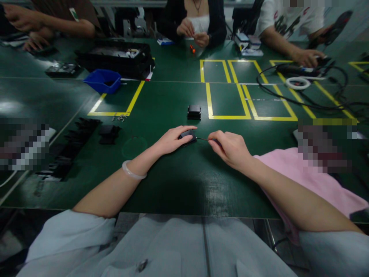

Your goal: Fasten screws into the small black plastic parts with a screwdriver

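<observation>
My left hand [177, 139] is closed around a small black block-shaped part [188, 137] on the green table, fingers on its far side and thumb across it. In my right hand [229, 148] is a screwdriver [202, 139], its handle mostly covered by my curled fingers. The thin shaft points left, and its tip meets the right end of the black part. Just beyond my hands stands a similar black block [194, 112] with small metal bits at its sides. My left wrist wears a pale bangle.
Left of me lie more black parts [108, 134], a row of them [72, 148] and small screws [121, 117]. Farther back are a blue bin [103, 80] and a black tray [115, 52]. A pink cloth [284, 163] lies under my right forearm; cables [302, 98] and several co-workers are beyond.
</observation>
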### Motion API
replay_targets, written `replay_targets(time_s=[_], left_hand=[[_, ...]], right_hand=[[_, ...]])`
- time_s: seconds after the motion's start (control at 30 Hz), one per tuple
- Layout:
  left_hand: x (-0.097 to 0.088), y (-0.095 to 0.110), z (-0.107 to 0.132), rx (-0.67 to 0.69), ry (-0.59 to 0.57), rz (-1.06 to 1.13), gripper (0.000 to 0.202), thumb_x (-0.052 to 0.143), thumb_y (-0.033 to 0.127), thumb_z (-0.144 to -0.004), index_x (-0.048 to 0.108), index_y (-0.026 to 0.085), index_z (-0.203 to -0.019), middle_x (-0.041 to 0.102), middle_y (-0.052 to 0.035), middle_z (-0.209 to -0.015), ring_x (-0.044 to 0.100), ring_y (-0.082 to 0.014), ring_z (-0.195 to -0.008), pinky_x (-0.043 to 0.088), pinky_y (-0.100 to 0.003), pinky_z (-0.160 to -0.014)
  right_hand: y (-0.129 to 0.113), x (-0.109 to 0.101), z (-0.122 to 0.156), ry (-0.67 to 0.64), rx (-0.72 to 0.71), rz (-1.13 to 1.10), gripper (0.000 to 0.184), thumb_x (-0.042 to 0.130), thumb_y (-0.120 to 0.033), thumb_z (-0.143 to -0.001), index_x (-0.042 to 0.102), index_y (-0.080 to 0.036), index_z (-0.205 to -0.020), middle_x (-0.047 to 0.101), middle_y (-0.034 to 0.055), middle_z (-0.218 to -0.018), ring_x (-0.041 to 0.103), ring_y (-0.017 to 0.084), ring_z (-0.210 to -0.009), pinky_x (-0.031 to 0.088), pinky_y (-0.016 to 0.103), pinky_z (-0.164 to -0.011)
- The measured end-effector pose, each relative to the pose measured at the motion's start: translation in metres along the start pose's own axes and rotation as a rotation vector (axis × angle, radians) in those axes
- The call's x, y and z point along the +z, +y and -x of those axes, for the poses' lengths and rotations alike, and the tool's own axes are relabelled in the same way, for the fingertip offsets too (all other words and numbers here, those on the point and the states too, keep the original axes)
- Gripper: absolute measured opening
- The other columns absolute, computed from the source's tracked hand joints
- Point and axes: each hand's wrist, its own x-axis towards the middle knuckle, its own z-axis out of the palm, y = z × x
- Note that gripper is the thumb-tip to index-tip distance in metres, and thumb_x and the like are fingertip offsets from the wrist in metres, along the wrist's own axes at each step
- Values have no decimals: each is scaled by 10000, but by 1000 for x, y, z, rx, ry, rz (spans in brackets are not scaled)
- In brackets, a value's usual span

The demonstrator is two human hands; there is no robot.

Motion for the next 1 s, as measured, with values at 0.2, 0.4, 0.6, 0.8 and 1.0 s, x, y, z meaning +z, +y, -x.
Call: replay_targets(time_s=[0.2,0.4,0.6,0.8,1.0], left_hand=[[0,-1,0,-2,-9,-4,491,482,482,-993,574,252,-1417,631,-62,-1397,584,-256,-1273,418,-407,-1092],[0,-2,0,-2,-11,2,486,482,470,-997,572,253,-1422,621,-64,-1414,578,-252,-1284,415,-407,-1103],[0,-2,0,3,-8,3,484,483,468,-998,573,254,-1422,620,-57,-1418,579,-250,-1286,412,-399,-1110],[1,-3,0,0,-10,2,490,483,471,-1001,570,248,-1428,620,-60,-1416,578,-249,-1288,412,-396,-1107],[1,-3,0,1,-6,-5,490,475,479,-1002,569,256,-1427,620,-56,-1416,583,-250,-1278,417,-393,-1099]], right_hand=[[0,1,0,33,18,-30,135,461,-198,-992,587,-184,-1039,739,31,-833,631,149,-619,412,271,-612],[1,0,0,-63,67,-8,216,418,-304,-1032,595,-203,-958,690,9,-705,608,158,-592,396,277,-607],[0,0,1,-2,40,-38,145,456,-219,-995,592,-184,-1033,730,32,-820,624,150,-627,405,273,-624],[1,0,0,-73,58,-14,213,421,-300,-1030,600,-197,-979,698,17,-726,616,161,-606,403,278,-614],[0,1,1,-20,49,-47,144,452,-229,-998,585,-198,-1043,727,20,-811,622,145,-621,410,268,-623]])
